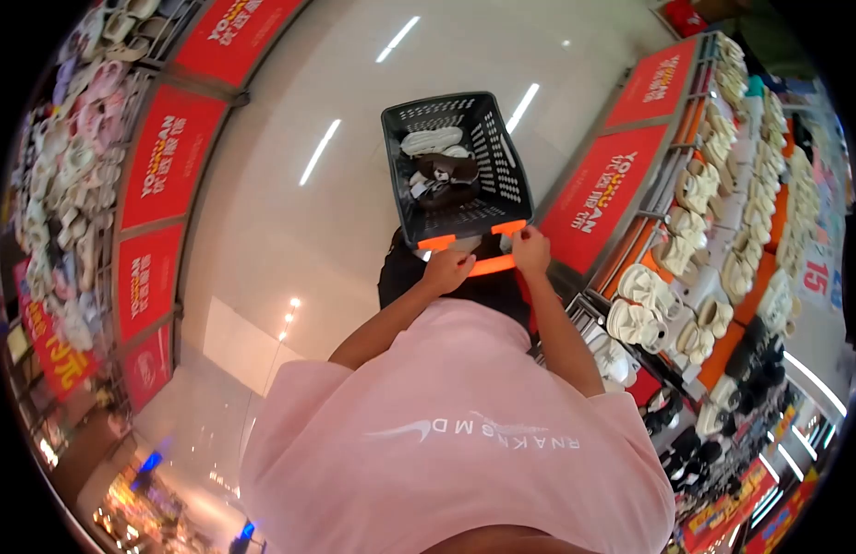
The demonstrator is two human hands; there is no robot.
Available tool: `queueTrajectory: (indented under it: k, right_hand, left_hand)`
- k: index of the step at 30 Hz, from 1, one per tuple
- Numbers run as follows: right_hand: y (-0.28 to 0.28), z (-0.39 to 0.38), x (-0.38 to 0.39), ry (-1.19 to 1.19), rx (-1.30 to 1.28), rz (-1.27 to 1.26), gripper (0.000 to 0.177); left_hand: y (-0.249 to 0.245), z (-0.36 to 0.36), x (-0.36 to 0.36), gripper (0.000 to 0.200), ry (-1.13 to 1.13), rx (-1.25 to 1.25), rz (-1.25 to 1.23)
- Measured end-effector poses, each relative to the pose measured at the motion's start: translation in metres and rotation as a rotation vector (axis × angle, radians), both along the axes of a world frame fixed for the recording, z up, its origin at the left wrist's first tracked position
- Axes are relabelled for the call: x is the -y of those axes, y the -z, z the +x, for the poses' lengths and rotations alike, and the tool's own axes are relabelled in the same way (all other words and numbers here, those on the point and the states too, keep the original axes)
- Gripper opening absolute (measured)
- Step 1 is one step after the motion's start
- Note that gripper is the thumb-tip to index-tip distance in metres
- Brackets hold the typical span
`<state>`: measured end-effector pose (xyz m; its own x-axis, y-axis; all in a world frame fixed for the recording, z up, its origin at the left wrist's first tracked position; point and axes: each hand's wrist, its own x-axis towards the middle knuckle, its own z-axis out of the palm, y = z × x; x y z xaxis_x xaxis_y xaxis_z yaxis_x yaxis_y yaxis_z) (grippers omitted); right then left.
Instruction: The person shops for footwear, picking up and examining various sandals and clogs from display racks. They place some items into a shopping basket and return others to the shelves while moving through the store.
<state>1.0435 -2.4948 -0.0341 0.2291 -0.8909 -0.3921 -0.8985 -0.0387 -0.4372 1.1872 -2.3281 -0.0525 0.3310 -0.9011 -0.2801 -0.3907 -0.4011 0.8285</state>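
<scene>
A dark grey plastic shopping basket [398,180] with slotted walls stands in front of me. In it lie a pair of white shoes [432,140] and dark brown footwear [449,168], partly overlapping. An orange handle [493,266] runs along the near side of the basket. My left hand [449,270] is closed at the handle's left end. On the other end, my right hand [530,250] has its fingers curled round the handle, close to an orange clip [508,227] on the rim. Both forearms reach forward from a pink T-shirt [465,415].
Shelves of white shoes [642,305] rise close on my right, with red sign panels [594,198] along their base. To the left, another rack holds pale footwear [77,162] above red panels [165,157]. A shiny tiled floor [289,222] runs between them.
</scene>
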Motion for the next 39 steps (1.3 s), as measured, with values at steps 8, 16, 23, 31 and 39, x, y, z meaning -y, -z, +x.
queueTrajectory:
  k: [8,16,23,31,39]
  right_hand:
    - [0.002,0.027,0.107,-0.257,0.222,-0.054,0.025]
    - [0.010,0.099,0.178,-0.530,0.256,-0.079,0.026]
    - [0.015,0.174,0.188,-0.729,0.305,-0.188,0.026]
    - [0.008,0.266,0.169,-0.923,0.290,-0.152,0.022]
    - [0.019,0.364,0.129,-1.094,0.516,0.013,0.019]
  left_hand:
    - [-0.007,-0.049,0.068,0.039,-0.258,-0.007,0.030]
    - [-0.004,-0.055,0.129,0.043,-0.369,0.187,0.159]
    - [0.010,-0.016,0.156,0.044,-0.422,0.013,0.292]
    - [0.020,0.032,0.144,0.051,-0.586,-0.054,0.114]
    - [0.066,0.087,0.122,0.039,-0.820,-0.054,0.134]
